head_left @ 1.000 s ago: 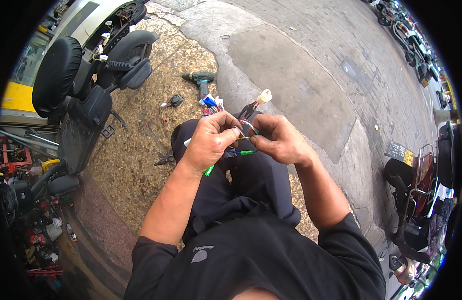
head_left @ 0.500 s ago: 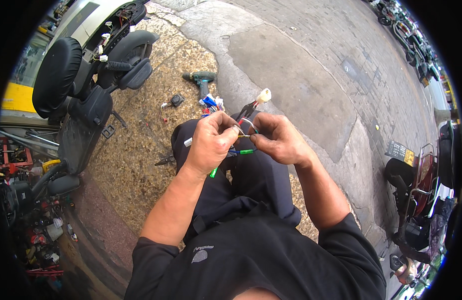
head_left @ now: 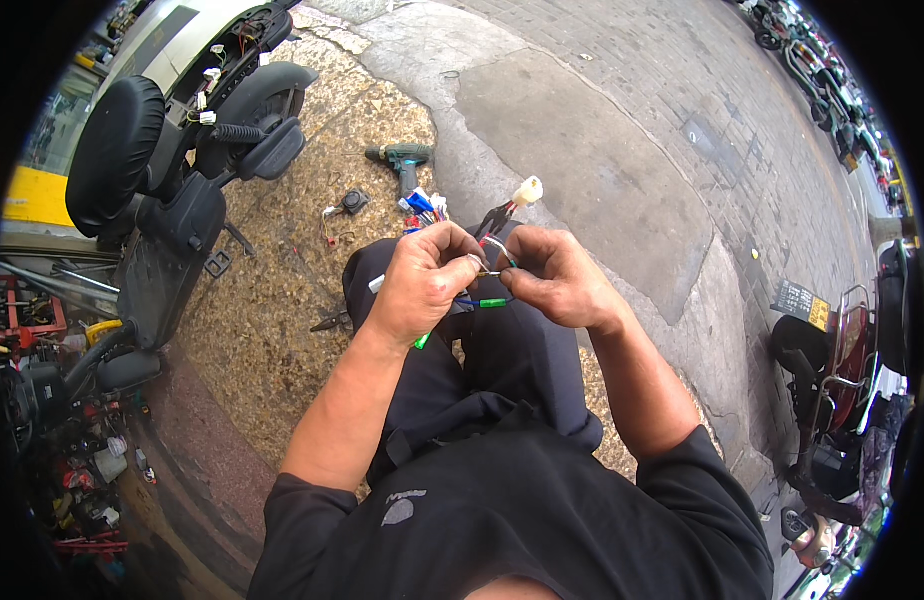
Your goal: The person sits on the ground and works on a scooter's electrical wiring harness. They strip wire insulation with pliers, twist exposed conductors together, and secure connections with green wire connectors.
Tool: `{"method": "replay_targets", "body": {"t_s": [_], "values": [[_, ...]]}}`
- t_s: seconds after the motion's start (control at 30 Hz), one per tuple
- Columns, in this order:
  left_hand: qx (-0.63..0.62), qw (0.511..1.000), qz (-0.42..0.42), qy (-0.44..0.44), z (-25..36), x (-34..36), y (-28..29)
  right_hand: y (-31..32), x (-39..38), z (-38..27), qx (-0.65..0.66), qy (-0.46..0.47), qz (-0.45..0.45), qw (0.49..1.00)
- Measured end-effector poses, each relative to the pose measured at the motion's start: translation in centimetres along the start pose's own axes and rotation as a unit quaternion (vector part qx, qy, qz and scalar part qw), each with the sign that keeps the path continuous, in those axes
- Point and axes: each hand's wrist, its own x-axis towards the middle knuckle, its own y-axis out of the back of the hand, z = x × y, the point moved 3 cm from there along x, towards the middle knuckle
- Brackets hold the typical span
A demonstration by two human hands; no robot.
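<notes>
Above my lap, both hands are closed in a pinch on thin wires [head_left: 491, 272] that run between the fingertips. My left hand [head_left: 429, 276] grips them from one side, my right hand [head_left: 554, 279] from the other. Beyond the fingers a white plug connector [head_left: 528, 191] sticks up on dark and red leads. Blue and white connectors [head_left: 422, 204] bunch up behind my left hand. A green connector [head_left: 493, 303] on a blue wire hangs just below the hands, and another green piece [head_left: 422, 341] shows under my left wrist. The exact wire ends are partly hidden by the fingers.
A cordless drill [head_left: 402, 160] lies on the pebbled ground ahead, with a small black part [head_left: 354, 201] near it. Pliers [head_left: 331, 321] rest beside my left knee. An electric scooter [head_left: 177, 200] stands at left; another vehicle [head_left: 842, 370] is at right.
Both hands hold nearly the same place. The wires between the fingertips have shifted slightly, and the green piece under my left wrist has moved a little left.
</notes>
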Motion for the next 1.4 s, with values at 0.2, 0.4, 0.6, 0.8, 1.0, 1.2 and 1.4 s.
{"method": "replay_targets", "body": {"t_s": [0.2,0.4,0.6,0.8,1.0,1.2,1.4], "values": [[-0.011,0.999,-0.033,0.004,-0.2,0.0,0.1,0.1,0.0,-0.1,0.008,0.004,0.003,1.000],[-0.008,0.999,-0.042,0.001,0.0,-0.1,0.1,0.0,0.1,0.2,0.023,-0.004,-0.001,1.000],[-0.013,0.999,-0.049,0.012,-0.4,0.0,-0.2,0.1,-0.1,0.0,0.021,-0.005,0.005,1.000],[-0.005,0.999,-0.036,0.012,-0.6,0.1,-0.5,0.1,-0.5,-0.1,0.024,-0.013,0.006,1.000],[-0.001,0.999,-0.035,0.033,-0.5,0.0,-0.5,0.7,-0.3,-1.3,0.065,-0.017,-0.053,0.996],[0.040,0.999,-0.023,0.029,-0.9,0.2,-0.8,1.1,1.4,-3.7,0.002,-0.060,-0.022,0.998],[0.009,1.000,-0.005,-0.016,-1.0,0.3,-1.5,0.9,2.8,-3.9,0.023,-0.111,-0.035,0.993]]}}
